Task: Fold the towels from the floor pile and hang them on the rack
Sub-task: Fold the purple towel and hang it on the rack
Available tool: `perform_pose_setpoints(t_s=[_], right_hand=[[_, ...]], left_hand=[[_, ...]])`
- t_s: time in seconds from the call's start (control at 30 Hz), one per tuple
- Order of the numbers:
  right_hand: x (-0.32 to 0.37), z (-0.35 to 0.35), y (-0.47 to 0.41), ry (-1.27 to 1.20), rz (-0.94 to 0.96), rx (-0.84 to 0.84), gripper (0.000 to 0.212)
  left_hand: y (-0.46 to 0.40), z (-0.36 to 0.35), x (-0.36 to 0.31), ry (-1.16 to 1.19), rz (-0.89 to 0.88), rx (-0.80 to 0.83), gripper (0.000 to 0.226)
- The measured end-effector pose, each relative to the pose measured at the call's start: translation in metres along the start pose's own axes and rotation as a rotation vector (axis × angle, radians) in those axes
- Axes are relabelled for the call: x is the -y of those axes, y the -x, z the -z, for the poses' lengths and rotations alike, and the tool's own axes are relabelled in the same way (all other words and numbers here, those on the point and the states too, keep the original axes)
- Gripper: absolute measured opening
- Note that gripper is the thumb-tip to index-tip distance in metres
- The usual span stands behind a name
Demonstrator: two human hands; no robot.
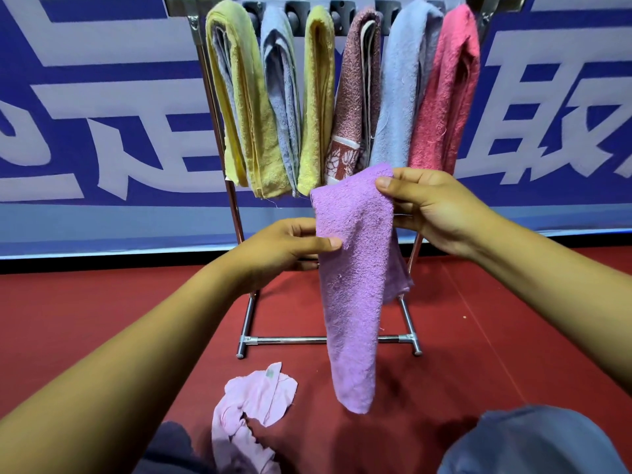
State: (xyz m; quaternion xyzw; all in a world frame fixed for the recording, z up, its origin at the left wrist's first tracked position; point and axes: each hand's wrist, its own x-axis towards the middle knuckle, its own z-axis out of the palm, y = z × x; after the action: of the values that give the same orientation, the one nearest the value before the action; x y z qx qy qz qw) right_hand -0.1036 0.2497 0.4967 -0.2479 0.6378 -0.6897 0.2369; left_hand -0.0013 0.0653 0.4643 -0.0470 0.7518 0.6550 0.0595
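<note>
Head view — forward, downward, near rack (219,138).

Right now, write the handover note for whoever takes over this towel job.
Left hand: pinches the purple towel at its left edge.
Right hand: pinches its top right corner.
The purple towel hangs lengthwise in front of the rack, not yet on it.
Done: six towels hang on the rack.
Left: hang the purple one, then fold and hang the pink towel on the floor.

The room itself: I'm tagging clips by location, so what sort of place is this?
Probably an indoor sports hall, not a home: a red court-like floor, a low blue barrier with large white lettering, and a freestanding metal rack of towels before it.
</note>
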Motion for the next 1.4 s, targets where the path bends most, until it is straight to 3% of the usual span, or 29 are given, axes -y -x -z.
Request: perform_pose_setpoints(t_s=[0.3,0.53,0.63,0.7,0.93,1.1,1.3,1.4], right_hand=[[0.000,0.000,-0.004,-0.002,0.008,-0.007,0.009],[-0.007,0.003,-0.005,0.068,-0.069,0.069,0.061],[-0.010,0.004,-0.005,0.102,-0.108,0.128,0.073],[-0.011,0.004,-0.005,0.125,-0.106,0.180,0.066],[-0.011,-0.001,-0.003,0.194,-0.088,0.183,0.006],[-0.011,-0.005,-0.001,0.176,-0.066,0.101,0.011],[-0.006,-0.007,-0.003,0.130,-0.033,0.036,0.013],[-0.004,-0.004,-0.004,0.128,-0.029,0.008,0.012]], left_hand=[[-0.002,-0.004,-0.007,0.090,-0.132,-0.055,0.018],[-0.007,-0.003,-0.012,0.154,-0.163,-0.096,0.022],[-0.009,0.001,-0.016,0.199,-0.144,-0.114,0.017],[-0.009,0.004,-0.019,0.209,-0.132,-0.115,0.015],[-0.006,0.012,-0.020,0.176,-0.095,-0.156,0.014],[-0.002,0.014,-0.018,0.183,-0.090,-0.130,0.016],[0.001,0.012,-0.014,0.115,-0.074,-0.086,0.060],[-0.003,0.009,-0.014,0.154,-0.071,-0.114,0.056]])
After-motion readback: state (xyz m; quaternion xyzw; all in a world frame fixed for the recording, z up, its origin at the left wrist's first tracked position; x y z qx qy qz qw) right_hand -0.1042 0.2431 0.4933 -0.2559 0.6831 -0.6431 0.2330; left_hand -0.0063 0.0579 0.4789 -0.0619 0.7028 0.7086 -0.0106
